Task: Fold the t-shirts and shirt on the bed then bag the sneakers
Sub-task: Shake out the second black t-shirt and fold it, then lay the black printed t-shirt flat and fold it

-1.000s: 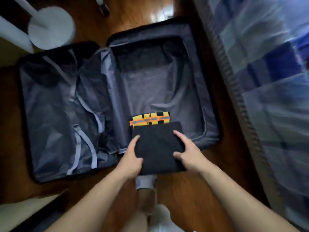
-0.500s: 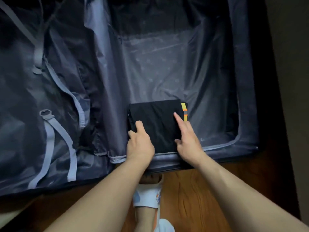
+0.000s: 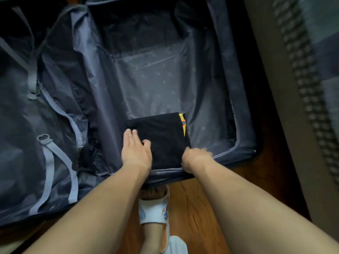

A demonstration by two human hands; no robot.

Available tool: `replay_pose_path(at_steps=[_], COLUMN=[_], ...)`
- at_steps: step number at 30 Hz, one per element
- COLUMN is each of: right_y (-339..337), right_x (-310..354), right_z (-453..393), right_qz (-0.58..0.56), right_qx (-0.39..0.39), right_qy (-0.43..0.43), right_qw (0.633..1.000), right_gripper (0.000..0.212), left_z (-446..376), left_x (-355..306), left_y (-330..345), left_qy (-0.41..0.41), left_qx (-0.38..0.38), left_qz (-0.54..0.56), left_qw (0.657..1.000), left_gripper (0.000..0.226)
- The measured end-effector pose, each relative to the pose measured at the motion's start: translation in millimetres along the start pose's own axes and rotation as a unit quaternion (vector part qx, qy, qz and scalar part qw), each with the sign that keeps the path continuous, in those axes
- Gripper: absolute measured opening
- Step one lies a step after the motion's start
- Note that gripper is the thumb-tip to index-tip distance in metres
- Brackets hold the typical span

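From where I stand, the folded black garment lies flat on the floor of the right half of the open dark grey fabric-lined suitcase, tucked against the suitcase's near edge and closer to the central divider than to the far right wall. Under it sits a second folded piece with yellow and orange stripes, only a thin strip of it peeking out along the black one's right side. The stack looks roughly square, perhaps a little longer from near edge to far. The left hand rests on the stack's near-left part, fingers nearly straight and lying on the cloth, thumb spread across the top, pressing rather than gripping. The right hand is at the stack's near-right corner, just over the suitcase's near rim; its fingers look curled, but the picture is smeared there and I cannot tell whether they pinch the cloth or hold nothing. So the stack lies ahead of and between both hands, the left plainly on it. By my reckoning the clothes are bedded in, and the next move is simply letting go and turning back for what remains, the sneakers, which are nowhere in sight here.
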State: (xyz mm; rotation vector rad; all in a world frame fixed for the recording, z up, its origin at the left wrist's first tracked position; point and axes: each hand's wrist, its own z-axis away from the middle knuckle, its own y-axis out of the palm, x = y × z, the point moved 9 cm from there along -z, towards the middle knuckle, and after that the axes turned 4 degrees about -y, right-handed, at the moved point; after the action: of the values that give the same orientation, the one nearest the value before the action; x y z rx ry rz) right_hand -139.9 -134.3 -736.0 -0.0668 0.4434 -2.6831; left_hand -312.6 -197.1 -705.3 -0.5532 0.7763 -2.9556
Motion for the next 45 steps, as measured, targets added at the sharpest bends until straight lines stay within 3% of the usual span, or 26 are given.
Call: replay_pose_path(at_steps=[2,4,6,10,12,16,21,22,27,31,35,38,41,45], right_y=[-14,-41,-52,-64,-77,-87,-57,-52,-72,-101,-119,-135,-143,-134], right_x=[-11,-23,-48,-127,-183,-306,-435,-453,-515,-521,-512,-502,-497,-490], right_z=[39,98,162,286,352,488,624,642,692,678,648,622,612,620], right_qz=[0.0,-0.006,-0.106,-0.272,-0.332,-0.438,-0.549,-0.571,-0.652,-0.71,-0.751,-0.768,-0.782,-0.798], right_qx=[-0.062,-0.216,-0.286,-0.295,-0.325,-0.367,-0.381,-0.378,-0.385,-0.364,-0.328,-0.291,-0.274,-0.244], right_qy=[-0.041,-0.097,-0.134,-0.142,-0.131,-0.088,-0.01,0.003,0.016,0.026,0.071,0.082,0.087,0.101], right_qw=[0.997,0.972,0.943,0.905,0.876,0.816,0.744,0.729,0.652,0.602,0.568,0.564,0.554,0.542], right_gripper=[0.053,0.044,0.041,0.036,0.034,0.027,0.017,0.016,0.018,0.02,0.019,0.019,0.019,0.022], left_z=[27,68,117,221,281,429,569,581,577,495,402,355,337,386], left_x=[6,5,1,-30,-61,-147,-198,-201,-192,-183,-213,-234,-241,-239], left_y=[-4,-19,-45,-114,-164,-271,-360,-370,-460,-530,-578,-597,-609,-613], left_qy=[-0.002,0.02,0.041,0.054,0.059,0.151,0.199,0.206,0.197,0.152,0.206,0.233,0.241,0.282], left_qx=[0.043,0.047,0.021,0.022,0.0,-0.04,-0.081,-0.088,-0.154,-0.193,-0.206,-0.243,-0.299,-0.288], left_qz=[0.074,0.15,0.192,0.357,0.42,0.443,0.577,0.58,0.535,0.441,0.225,0.068,-0.034,0.022], left_qw=[0.996,0.987,0.98,0.932,0.906,0.883,0.788,0.784,0.807,0.863,0.93,0.939,0.923,0.915], left_gripper=[0.051,0.048,0.04,0.019,0.023,0.025,0.014,0.014,0.01,0.023,0.059,0.072,0.043,0.006])
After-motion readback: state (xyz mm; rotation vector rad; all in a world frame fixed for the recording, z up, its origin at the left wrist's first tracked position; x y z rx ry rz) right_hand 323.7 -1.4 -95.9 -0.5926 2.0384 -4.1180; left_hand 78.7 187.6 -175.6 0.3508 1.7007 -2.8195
